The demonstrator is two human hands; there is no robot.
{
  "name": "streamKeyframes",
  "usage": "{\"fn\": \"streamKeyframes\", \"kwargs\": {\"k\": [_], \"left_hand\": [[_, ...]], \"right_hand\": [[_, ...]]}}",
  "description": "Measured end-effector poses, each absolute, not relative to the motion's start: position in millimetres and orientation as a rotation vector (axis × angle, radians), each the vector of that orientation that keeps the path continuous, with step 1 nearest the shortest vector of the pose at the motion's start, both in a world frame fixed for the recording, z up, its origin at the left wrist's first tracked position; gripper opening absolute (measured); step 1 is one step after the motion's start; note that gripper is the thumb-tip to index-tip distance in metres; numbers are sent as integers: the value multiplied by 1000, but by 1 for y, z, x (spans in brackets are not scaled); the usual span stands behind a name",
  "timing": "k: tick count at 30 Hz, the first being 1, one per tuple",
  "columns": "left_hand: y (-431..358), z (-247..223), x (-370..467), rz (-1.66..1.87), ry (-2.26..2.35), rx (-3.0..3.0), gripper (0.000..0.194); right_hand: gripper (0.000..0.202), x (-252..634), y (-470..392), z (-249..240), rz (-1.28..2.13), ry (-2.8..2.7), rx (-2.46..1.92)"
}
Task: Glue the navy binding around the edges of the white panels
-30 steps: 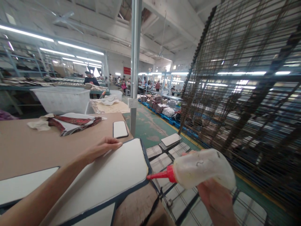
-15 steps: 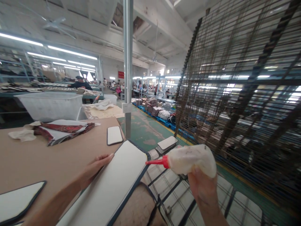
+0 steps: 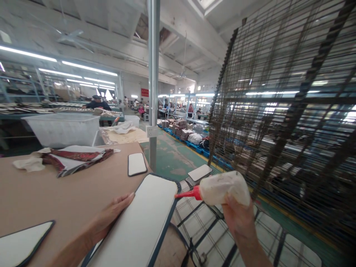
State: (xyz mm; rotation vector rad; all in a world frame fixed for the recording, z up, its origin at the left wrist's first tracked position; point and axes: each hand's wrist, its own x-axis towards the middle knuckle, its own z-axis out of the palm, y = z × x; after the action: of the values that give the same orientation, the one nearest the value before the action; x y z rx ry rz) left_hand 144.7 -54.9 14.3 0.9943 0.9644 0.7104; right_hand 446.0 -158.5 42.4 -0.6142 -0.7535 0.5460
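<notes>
my left hand (image 3: 115, 209) has the board (image 3: 141, 218) pinched at its left edge, fingers nearly closed; the part of them under the board is hidden. the board is white with a dark rim, its far end pointing away from me, and whether it also rests on the table (image 3: 83, 196) i cannot tell. my right hand (image 3: 239, 215), to the right of the board, is wrapped around the bottle (image 3: 222, 187), open only as wide as its body; how hard i am squeezing, i cannot tell. the bottle lies nearly level, its red nozzle (image 3: 187, 194) aimed left, the tip at the board's right rim near the far corner.

beyond the board's far end, a small board (image 3: 137, 164) lies on the table. left of the board, close to me, is another board (image 3: 25, 239), partly out of view. farther off, left of and beyond the board, are the cloths (image 3: 80, 157), and past them the bin (image 3: 66, 129). right of the board, below the bottle, pale panels (image 3: 194, 213) sit with thin wires across them. well to the board's right stands a tall mesh (image 3: 278, 81).
</notes>
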Motion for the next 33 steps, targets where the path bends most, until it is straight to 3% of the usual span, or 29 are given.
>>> {"fn": "streamKeyframes", "kwargs": {"k": [26, 33], "left_hand": [[-45, 18, 149, 788, 966, 908, 48], [-40, 19, 151, 776, 932, 935, 42]], "right_hand": [[36, 424, -162, 42, 675, -805, -632], [46, 418, -166, 46, 703, -821, -634]]}}
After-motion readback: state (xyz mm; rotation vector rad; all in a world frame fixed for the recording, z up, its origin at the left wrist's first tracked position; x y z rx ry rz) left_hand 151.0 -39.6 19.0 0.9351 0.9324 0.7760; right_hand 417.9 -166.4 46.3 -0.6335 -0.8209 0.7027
